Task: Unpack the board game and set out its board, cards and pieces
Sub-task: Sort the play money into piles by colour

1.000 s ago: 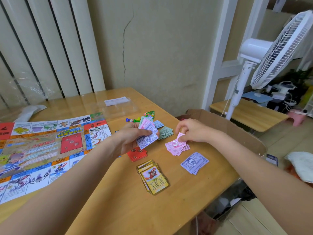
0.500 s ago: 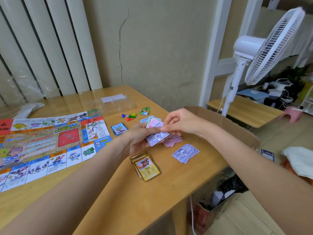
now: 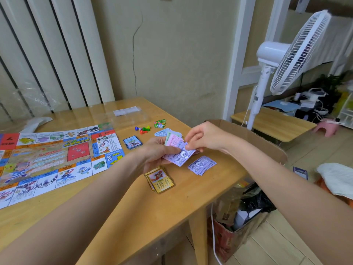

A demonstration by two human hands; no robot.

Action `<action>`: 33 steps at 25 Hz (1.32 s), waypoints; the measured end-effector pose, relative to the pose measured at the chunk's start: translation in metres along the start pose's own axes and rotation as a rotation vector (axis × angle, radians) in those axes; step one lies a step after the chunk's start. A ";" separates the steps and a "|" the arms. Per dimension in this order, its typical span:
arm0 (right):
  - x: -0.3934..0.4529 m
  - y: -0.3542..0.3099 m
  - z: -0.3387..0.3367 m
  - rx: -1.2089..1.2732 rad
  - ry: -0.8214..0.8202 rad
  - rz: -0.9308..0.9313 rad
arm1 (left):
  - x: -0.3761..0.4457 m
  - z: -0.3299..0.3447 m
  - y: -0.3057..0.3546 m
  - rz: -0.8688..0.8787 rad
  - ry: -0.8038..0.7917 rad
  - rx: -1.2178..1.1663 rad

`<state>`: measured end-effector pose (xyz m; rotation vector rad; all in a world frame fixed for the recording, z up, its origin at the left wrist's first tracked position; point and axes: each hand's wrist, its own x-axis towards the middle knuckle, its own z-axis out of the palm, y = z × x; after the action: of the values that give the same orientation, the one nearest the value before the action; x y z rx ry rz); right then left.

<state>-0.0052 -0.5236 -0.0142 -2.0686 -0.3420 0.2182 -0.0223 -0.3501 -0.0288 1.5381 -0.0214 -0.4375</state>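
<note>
On the wooden bench point(image 3: 133, 207), beside the printed paper board point(image 3: 47, 155), your left hand point(image 3: 156, 152) grips mixed paper play-money notes point(image 3: 179, 150); your right hand point(image 3: 202, 138) pinches one purple note, sorting by colour.

A pale beige wall point(image 3: 172, 60) runs behind the scene, with a thin dark crack point(image 3: 136, 54) climbing up it. To the left hang broad white vertical blinds point(image 3: 53, 54), and crumpled clear plastic point(image 3: 28, 96) rests against them. The wooden counter point(image 3: 152, 211) fills the near left. On the right stands a white pedestal fan point(image 3: 292, 52), its head tilted upward, beside a white door frame point(image 3: 238, 54). Behind the fan sits a low wooden bench point(image 3: 271, 125), with a pink stool point(image 3: 327, 129) further right. The floor point(image 3: 286, 245) is light wood planks. An open cardboard box point(image 3: 248, 134) stands against the counter's right edge. Light is soft and even.
</note>
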 end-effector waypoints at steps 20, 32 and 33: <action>0.004 -0.006 -0.006 -0.115 -0.049 0.044 | 0.002 0.001 -0.002 0.016 0.012 0.097; 0.034 -0.004 0.005 0.026 0.042 0.020 | 0.016 -0.027 0.007 -0.001 0.016 -0.072; 0.035 -0.006 0.005 0.028 0.039 0.009 | 0.016 -0.028 0.007 0.002 0.029 -0.059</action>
<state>0.0256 -0.5051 -0.0125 -2.0445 -0.3042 0.1863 0.0028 -0.3281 -0.0273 1.4861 0.0121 -0.4112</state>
